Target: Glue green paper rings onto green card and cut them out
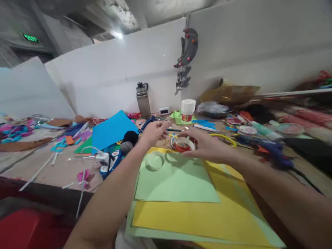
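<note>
My right hand (204,143) has its thumb in front of and its fingers behind a red and white ring (183,144), which looks like a paper cup piece or a tape roll. This ring is at the far edge of a stack of light green and yellow paper sheets (178,183). My left hand (155,132) is in the air to the left, fingers loosely bent and apart, with nothing visible in it. Below it, a pale ring (155,161) lies on the top green sheet. A thin white hoop (173,141) shows beside the red and white ring.
Behind stand a stack of paper cups (187,110), a small white clock-like device (164,111) and a grey bottle (143,100). Blue paper (114,133), yarn balls (126,147) and a white plug with cable (103,157) lie left. A yellow hoop (228,139) lies right.
</note>
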Motion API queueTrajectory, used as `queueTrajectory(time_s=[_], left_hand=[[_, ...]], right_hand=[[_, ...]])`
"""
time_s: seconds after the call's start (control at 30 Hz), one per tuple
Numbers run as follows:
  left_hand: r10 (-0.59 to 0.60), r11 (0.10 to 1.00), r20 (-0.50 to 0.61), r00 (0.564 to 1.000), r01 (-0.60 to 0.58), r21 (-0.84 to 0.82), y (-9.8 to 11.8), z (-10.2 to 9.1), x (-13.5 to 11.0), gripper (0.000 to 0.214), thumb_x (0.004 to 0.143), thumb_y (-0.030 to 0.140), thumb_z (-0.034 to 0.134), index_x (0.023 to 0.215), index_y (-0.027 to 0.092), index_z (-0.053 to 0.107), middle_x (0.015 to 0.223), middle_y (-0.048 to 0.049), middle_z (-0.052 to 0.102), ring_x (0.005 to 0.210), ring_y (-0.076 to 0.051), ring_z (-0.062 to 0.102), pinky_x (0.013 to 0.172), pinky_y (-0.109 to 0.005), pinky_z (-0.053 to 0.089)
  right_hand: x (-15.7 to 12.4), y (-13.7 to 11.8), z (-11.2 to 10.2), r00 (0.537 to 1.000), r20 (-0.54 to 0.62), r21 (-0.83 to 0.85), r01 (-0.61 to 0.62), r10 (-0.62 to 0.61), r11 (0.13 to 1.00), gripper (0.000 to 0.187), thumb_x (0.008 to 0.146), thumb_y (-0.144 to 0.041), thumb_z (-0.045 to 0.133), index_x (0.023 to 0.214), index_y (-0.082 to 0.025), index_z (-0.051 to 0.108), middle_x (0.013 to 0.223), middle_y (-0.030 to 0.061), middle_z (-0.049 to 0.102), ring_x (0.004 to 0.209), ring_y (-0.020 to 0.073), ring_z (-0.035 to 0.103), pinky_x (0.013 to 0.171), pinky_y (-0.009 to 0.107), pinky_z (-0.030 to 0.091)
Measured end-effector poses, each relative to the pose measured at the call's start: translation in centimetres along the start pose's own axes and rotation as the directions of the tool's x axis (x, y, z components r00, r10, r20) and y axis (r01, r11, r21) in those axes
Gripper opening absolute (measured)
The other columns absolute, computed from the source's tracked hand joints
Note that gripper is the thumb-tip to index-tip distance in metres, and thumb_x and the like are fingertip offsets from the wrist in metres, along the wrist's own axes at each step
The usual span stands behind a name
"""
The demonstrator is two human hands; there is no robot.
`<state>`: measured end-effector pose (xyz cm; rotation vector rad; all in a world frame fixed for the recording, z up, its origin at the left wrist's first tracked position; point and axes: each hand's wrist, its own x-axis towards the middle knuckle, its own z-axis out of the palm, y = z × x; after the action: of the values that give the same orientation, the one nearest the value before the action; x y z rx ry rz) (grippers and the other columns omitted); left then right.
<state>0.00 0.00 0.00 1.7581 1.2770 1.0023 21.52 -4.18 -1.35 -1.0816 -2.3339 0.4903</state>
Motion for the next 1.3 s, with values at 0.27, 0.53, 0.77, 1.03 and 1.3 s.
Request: queueTrajectory(time_s=[0.27,0.53,0.77,1.03,1.3], left_hand=[[0.065,0.996,-0.054,0.996,-0.061,0.072,-0.4,0.5,-0.1,0.044,0.082,0.057,0.052,0.078,0.014,0.061,0.071,-0.0052,0.067,0.053,-0.011,0.060,0.048,-0.021,0.043],[0.093,0.992,-0.022,0.995,-0.091,0.085,-0.1,0.8,-0.5,0.040,0.083,0.052,0.053,0.073,0.014,0.061,0.071,-0.0048,0.067,0.054,-0.009,0.058,0.054,-0.021,0.044],[0.085,0.995,-0.028,0.996,-0.083,0.050,-0.3,0.9,-0.4,0.040,0.081,0.054,0.055,0.073,0.015,0.060,0.070,-0.0035,0.067,0.053,-0.010,0.059,0.054,-0.022,0.044],[0.075,0.995,-0.037,0.997,-0.072,0.063,-0.1,0.9,-0.5,0.038,0.082,0.052,0.055,0.074,0.015,0.061,0.071,-0.0043,0.068,0.054,-0.011,0.059,0.053,-0.023,0.044],[0.093,0.979,-0.032,0.995,-0.085,0.184,-0.2,0.9,-0.5,0.031,0.082,0.043,0.057,0.072,0.015,0.063,0.063,-0.0022,0.064,0.055,-0.011,0.058,0.055,-0.023,0.043]], right_hand=[[-0.6,-1.5,1.0,0.975,0.211,-0.019,0.074,-0.069,0.997,0.057,0.065,-0.050,0.077,0.113,-0.024,0.061,0.115,0.0069,0.060,0.104,0.0261,0.055,0.087,0.037,0.044],[-1.0,-1.1,1.6,0.975,0.219,-0.006,0.036,-0.034,0.999,0.072,0.059,-0.059,0.077,0.120,-0.026,0.058,0.120,0.0085,0.055,0.105,0.0282,0.055,0.085,0.038,0.046],[-1.1,-1.2,1.6,0.973,0.229,-0.026,0.039,-0.032,0.999,0.051,0.069,-0.045,0.074,0.115,-0.027,0.062,0.111,0.0061,0.060,0.098,0.0248,0.058,0.079,0.034,0.047],[-0.2,-0.2,-0.1,0.995,0.103,0.024,-0.018,0.016,1.000,0.046,0.081,-0.053,0.058,0.117,-0.025,0.062,0.106,0.0062,0.065,0.091,0.0224,0.059,0.075,0.033,0.046],[0.2,2.2,0.7,0.997,0.042,-0.241,-0.048,0.060,0.969,0.024,0.088,-0.029,0.049,0.094,-0.024,0.072,0.095,0.0077,0.061,0.088,0.0223,0.058,0.078,0.035,0.044]])
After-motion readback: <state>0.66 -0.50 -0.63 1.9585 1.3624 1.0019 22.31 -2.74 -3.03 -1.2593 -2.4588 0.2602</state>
